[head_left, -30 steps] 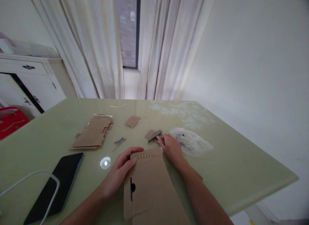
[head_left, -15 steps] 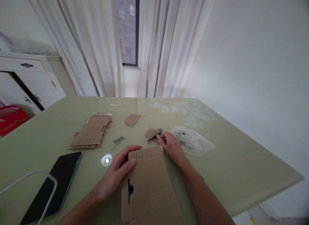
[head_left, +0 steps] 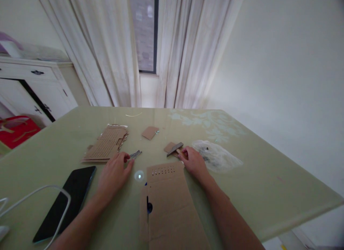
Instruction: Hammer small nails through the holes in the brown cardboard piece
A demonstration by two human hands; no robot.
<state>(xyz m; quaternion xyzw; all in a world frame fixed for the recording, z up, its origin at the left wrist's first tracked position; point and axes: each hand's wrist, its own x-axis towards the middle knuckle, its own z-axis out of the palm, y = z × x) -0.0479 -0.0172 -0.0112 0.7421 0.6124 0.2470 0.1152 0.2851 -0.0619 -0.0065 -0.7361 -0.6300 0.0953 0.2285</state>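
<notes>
My right hand [head_left: 194, 163] is closed around the wooden handle of a small hammer [head_left: 175, 149], whose grey metal head rests over a brown cardboard piece [head_left: 169, 147]. To the left, my left hand [head_left: 114, 173] reaches the near end of a small pile of nails [head_left: 136, 154], its thumb and fingers apart on either side. Between my forearms lies a cardboard box [head_left: 172, 207] with rows of small holes punched at its far end. A dark round opening shows on its left side.
Perforated cardboard sheets [head_left: 107, 144] are stacked at the left, behind a black tablet [head_left: 66, 203] with a white cable [head_left: 68, 198] across it. A small cardboard square [head_left: 149, 132] lies farther back. A clear plastic bag [head_left: 219, 157] sits right of the hammer.
My left hand has let go of the box's far left corner and moved left to the nails. The right hand still holds the hammer in about the same place.
</notes>
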